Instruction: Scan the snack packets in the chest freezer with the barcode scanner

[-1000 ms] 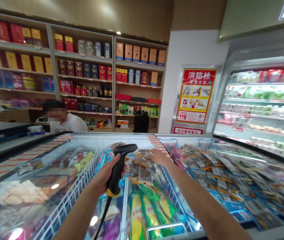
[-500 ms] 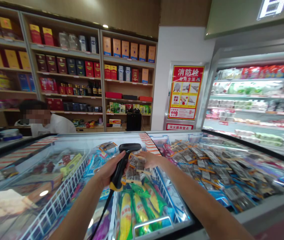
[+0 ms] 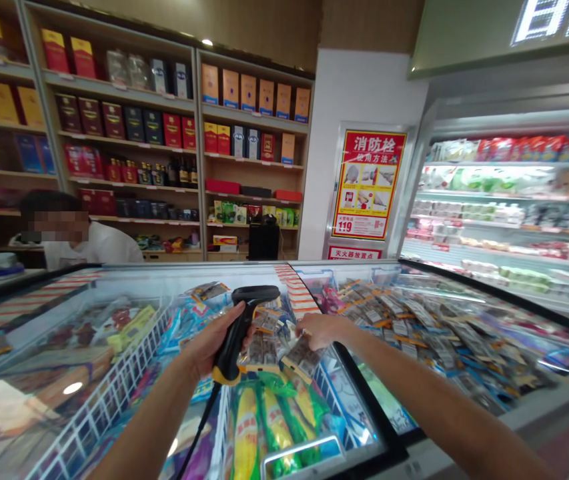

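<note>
My left hand (image 3: 214, 337) is wrapped around the grip of a black-and-yellow barcode scanner (image 3: 231, 343), its cable trailing down toward me. The scanner's head hangs over the freezer and points away from me. To its right, my right hand (image 3: 320, 329) pinches the upper end of a grey-brown ice cream packet (image 3: 301, 359) with a pale lower edge. That packet tilts over the basket's right side. Similar packets (image 3: 261, 350) lie under and between my hands. Nearer to me are yellow corn-shaped packs (image 3: 247, 427) in green wrapping.
A white wire basket (image 3: 109, 380) divides the chest freezer's left part. The dark-framed sliding lid (image 3: 371, 393) crosses below my right forearm. More packets (image 3: 414, 327) fill the right section. Across the freezer, a person (image 3: 94, 243) in a white top leans low before the shelves (image 3: 127, 147).
My right hand has moved right and toward me, and a packet now shows in its fingers, lifted from the pile. The scanner stays in my left hand, slightly lower and further left in view.
</note>
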Demonstrator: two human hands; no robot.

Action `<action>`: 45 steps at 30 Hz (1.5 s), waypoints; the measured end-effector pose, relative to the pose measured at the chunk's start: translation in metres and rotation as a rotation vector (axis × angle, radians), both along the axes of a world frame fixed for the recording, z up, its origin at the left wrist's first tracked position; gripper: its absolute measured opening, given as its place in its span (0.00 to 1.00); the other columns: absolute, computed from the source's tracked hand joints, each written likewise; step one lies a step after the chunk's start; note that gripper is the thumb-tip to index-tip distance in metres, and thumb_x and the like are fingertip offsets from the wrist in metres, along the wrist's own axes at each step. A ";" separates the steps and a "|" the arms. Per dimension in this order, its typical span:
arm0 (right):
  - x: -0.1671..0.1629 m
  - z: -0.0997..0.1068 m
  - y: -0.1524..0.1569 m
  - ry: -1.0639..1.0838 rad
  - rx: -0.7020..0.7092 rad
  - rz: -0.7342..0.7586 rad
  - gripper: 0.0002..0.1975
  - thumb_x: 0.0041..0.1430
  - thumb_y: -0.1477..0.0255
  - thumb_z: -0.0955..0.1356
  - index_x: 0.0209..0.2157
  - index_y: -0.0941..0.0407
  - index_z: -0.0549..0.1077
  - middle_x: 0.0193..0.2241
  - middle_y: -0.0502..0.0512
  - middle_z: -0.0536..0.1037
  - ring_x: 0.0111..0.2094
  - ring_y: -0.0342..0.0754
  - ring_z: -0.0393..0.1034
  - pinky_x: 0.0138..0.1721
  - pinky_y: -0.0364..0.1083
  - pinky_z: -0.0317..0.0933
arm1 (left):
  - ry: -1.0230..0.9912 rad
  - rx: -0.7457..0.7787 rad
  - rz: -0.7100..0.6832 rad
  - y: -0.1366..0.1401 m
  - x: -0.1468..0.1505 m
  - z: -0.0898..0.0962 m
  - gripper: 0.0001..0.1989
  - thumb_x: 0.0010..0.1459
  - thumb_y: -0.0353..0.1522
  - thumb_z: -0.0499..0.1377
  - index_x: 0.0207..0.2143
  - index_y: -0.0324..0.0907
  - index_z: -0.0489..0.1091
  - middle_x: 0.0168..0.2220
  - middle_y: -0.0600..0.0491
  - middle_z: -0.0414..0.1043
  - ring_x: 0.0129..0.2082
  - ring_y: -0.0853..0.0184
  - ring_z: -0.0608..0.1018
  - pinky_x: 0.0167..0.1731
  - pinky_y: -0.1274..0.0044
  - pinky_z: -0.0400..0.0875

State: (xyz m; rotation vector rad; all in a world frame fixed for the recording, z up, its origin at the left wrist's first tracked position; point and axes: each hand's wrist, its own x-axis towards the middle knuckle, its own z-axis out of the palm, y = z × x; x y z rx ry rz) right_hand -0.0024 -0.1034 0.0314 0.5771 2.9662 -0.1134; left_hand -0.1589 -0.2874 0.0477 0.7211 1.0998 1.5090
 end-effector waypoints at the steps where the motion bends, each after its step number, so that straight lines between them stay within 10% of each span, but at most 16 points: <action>1: 0.007 0.002 0.004 -0.029 -0.031 -0.024 0.21 0.32 0.75 0.68 0.36 0.54 0.72 0.35 0.55 0.72 0.33 0.50 0.67 0.27 0.42 0.57 | 0.007 0.001 0.002 0.000 0.000 0.000 0.14 0.51 0.40 0.53 0.28 0.36 0.66 0.20 0.53 0.67 0.16 0.74 0.69 0.17 0.82 0.64; 7: 0.047 -0.006 0.024 0.417 -0.512 -0.272 0.11 0.35 0.71 0.66 0.27 0.56 0.69 0.22 0.47 0.71 0.24 0.44 0.65 0.23 0.41 0.55 | 0.012 -0.002 -0.007 0.000 0.005 0.002 0.15 0.51 0.41 0.53 0.29 0.37 0.66 0.20 0.53 0.68 0.17 0.74 0.69 0.17 0.83 0.63; 13: 0.037 -0.044 0.035 1.171 -0.872 -0.538 0.18 0.41 0.71 0.61 0.38 0.57 0.65 0.33 0.54 0.74 0.31 0.49 0.69 0.28 0.46 0.62 | 0.005 -0.041 -0.017 0.003 0.020 0.001 0.15 0.51 0.40 0.54 0.25 0.36 0.67 0.19 0.51 0.69 0.16 0.74 0.69 0.16 0.83 0.63; 19: 0.030 -0.062 0.059 1.289 -0.692 -0.573 0.18 0.42 0.75 0.60 0.39 0.57 0.64 0.40 0.56 0.73 0.43 0.50 0.67 0.42 0.49 0.60 | 0.012 -0.070 -0.013 0.005 0.030 -0.005 0.15 0.47 0.41 0.56 0.25 0.36 0.67 0.20 0.51 0.70 0.17 0.74 0.70 0.18 0.82 0.64; 34: 0.036 -0.073 0.068 1.413 -0.628 -0.572 0.19 0.39 0.73 0.62 0.38 0.61 0.66 0.38 0.59 0.74 0.40 0.51 0.68 0.42 0.48 0.59 | 0.018 -0.020 -0.095 0.002 0.030 -0.005 0.16 0.51 0.41 0.53 0.30 0.36 0.68 0.20 0.53 0.68 0.16 0.74 0.68 0.17 0.83 0.62; 45: 0.076 -0.040 0.094 1.096 0.056 -0.849 0.25 0.47 0.73 0.60 0.51 0.58 0.60 0.41 0.59 0.72 0.41 0.53 0.66 0.42 0.49 0.58 | 0.115 -0.069 0.094 0.002 0.027 -0.008 0.14 0.49 0.40 0.56 0.25 0.36 0.66 0.20 0.52 0.69 0.17 0.74 0.69 0.18 0.83 0.64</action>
